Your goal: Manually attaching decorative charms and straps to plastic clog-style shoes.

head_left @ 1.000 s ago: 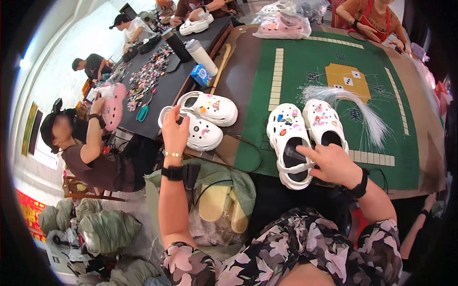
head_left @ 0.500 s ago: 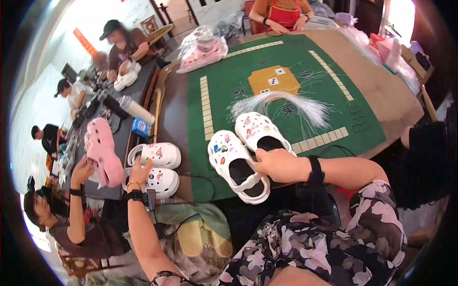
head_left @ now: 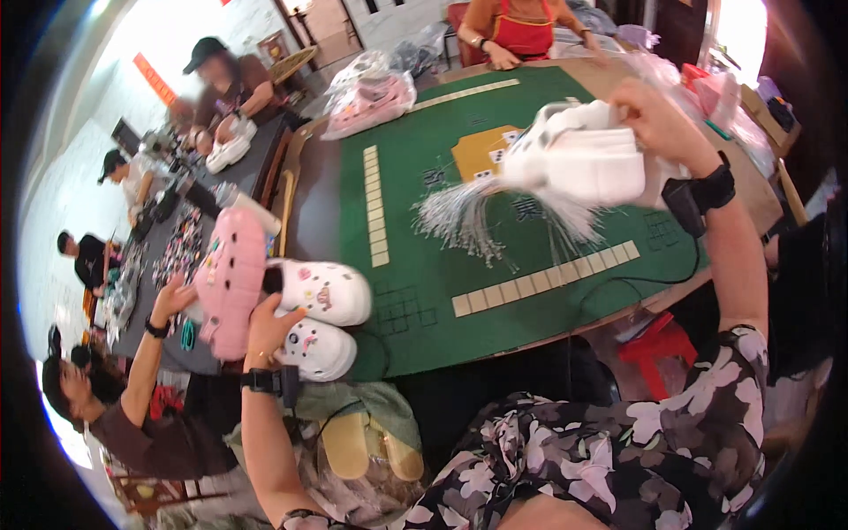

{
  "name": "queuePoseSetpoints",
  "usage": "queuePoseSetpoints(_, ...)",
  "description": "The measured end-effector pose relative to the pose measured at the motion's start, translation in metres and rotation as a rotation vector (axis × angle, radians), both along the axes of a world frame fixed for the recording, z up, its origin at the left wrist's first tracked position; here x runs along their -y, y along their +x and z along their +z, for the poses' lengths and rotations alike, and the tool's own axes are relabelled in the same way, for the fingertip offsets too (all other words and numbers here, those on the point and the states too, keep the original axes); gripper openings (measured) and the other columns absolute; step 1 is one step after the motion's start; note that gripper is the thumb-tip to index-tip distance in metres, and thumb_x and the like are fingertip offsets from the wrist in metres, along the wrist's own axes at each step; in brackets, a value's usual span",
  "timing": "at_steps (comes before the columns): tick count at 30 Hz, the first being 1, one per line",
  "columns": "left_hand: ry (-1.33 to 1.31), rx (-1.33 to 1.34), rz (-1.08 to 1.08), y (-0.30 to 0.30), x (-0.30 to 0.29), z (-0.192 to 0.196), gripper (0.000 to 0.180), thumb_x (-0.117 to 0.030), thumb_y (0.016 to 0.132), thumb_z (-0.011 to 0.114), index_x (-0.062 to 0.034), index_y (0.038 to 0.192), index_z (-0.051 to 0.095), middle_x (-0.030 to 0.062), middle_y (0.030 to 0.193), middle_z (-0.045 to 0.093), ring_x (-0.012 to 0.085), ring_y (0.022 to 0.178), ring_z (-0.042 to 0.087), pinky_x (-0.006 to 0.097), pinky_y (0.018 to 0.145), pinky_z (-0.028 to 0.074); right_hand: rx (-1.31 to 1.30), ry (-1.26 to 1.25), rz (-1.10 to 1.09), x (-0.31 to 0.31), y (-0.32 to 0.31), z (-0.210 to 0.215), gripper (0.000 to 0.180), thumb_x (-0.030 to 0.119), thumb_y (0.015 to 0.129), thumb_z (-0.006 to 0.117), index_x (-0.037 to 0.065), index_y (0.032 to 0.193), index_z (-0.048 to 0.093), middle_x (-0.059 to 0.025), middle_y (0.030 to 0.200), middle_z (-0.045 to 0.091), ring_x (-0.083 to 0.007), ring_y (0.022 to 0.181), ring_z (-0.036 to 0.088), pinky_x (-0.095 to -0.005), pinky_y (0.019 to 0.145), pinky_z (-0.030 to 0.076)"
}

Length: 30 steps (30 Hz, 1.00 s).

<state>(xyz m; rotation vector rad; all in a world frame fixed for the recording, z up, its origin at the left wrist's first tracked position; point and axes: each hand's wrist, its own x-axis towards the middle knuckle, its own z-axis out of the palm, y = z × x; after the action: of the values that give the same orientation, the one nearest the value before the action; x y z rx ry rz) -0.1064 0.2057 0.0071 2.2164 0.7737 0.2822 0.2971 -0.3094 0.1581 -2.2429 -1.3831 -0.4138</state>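
My right hand (head_left: 655, 124) is raised over the far right of the green mat (head_left: 495, 340), gripping a pair of white clogs (head_left: 583, 163) blurred by motion. At the mat's left edge, my left hand (head_left: 268, 325) is closed at the heel end of another pair of white clogs (head_left: 334, 293), which carry colourful charms. Pink clogs (head_left: 231, 274) are right beside my left hand, partly in front of the white pair. A co-worker's hand (head_left: 170, 303) reaches to the pink clogs from the left.
A bundle of thin clear strands (head_left: 464, 221) lies on the mat near a tan square. Bagged pink clogs (head_left: 375, 102) rest at the far left corner. Pale yellow soles (head_left: 344, 446) in plastic are below the table edge. A red stool (head_left: 658, 353) stands under the right side.
My right hand has lifted its white clogs from the near mat up and to the right. My left hand's pair has shifted slightly right. The co-worker's pink clogs have come closer to my left hand.
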Motion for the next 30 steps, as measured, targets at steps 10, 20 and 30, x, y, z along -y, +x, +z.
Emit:
queuePoseSetpoints(10, 0.615, -0.164, -0.934, 0.06, 0.135, 0.052, 0.018, -0.019, 0.07, 0.073, -0.0138, 0.087, 0.07, 0.0062, 0.082, 0.064, 0.0279, 0.085, 0.062, 0.039, 0.083, 0.044, 0.122, -0.414, -0.558, 0.068, 0.156, -0.159, 0.022, 0.007, 0.084, 0.053, 0.002, 0.102, 0.064, -0.0221, 0.108, 0.061, -0.0426, 0.102, 0.061, -0.0478, 0.088, 0.049)
queuePoseSetpoints(20, 0.965, -0.11, -1.073, 0.079, 0.208, 0.018, 0.011, -0.005, 0.07, 0.061, -0.0125, 0.075, 0.068, 0.0044, 0.075, 0.056, 0.024, 0.094, 0.059, 0.051, 0.112, 0.032, 0.127, -0.259, -0.391, -0.022, 0.007, -0.123, 0.07, 0.009, 0.073, 0.071, 0.012, 0.138, 0.045, -0.0186, 0.14, 0.043, -0.0396, 0.127, 0.045, -0.0532, 0.102, 0.04)
queuePoseSetpoints(30, 0.691, -0.178, -0.849, 0.087, 0.224, 0.022, 0.04, -0.036, 0.075, 0.075, -0.0066, 0.1, 0.064, 0.0117, 0.085, 0.063, 0.0293, 0.098, 0.06, 0.055, 0.107, 0.033, -0.063, -0.214, 0.192, -0.081, -0.08, -0.15, 0.048, 0.012, 0.074, 0.072, 0.007, 0.12, 0.06, -0.0189, 0.131, 0.051, -0.0374, 0.119, 0.051, -0.0452, 0.1, 0.043)
